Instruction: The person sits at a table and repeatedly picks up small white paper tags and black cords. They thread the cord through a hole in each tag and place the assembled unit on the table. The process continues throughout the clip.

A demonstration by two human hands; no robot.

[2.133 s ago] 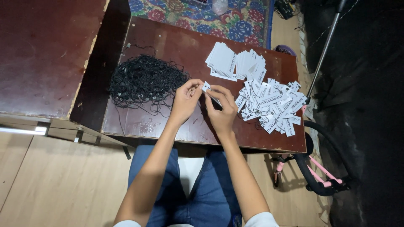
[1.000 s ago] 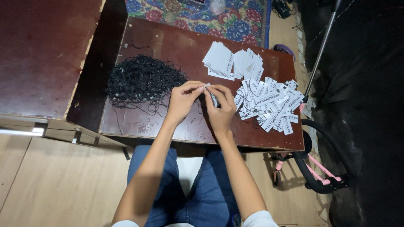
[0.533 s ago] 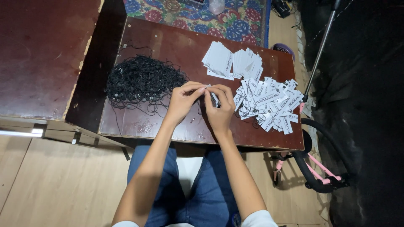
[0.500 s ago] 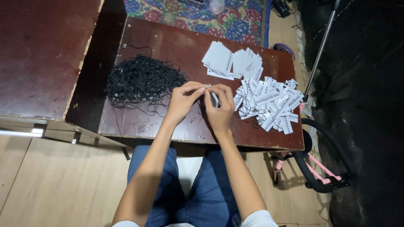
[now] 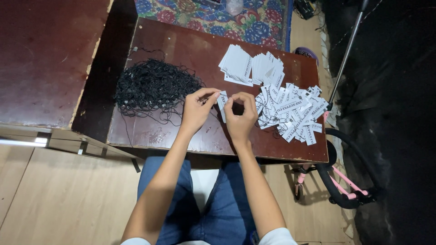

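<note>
Both hands meet over the middle of a small dark wooden table [image 5: 172, 50]. My left hand [image 5: 196, 110] and my right hand [image 5: 240, 115] pinch one white paper tag [image 5: 222, 100] between their fingertips. A thin black string seems to run at the tag, too fine to follow. A tangled heap of black strings [image 5: 154, 86] lies just left of my left hand. A loose pile of printed white tags [image 5: 293, 111] lies right of my right hand. Two neater stacks of white tags [image 5: 252, 68] sit further back.
A larger dark tabletop [image 5: 45, 59] stands to the left, with a gap between it and the small table. A flowered rug [image 5: 218, 16] lies beyond. A pink and black small bike [image 5: 343, 186] and a metal pole [image 5: 347, 50] stand at the right. My knees in blue jeans [image 5: 200, 204] are under the table edge.
The hands have stayed together over the table's middle, turning the tag slightly between the fingertips. The piles have not moved.
</note>
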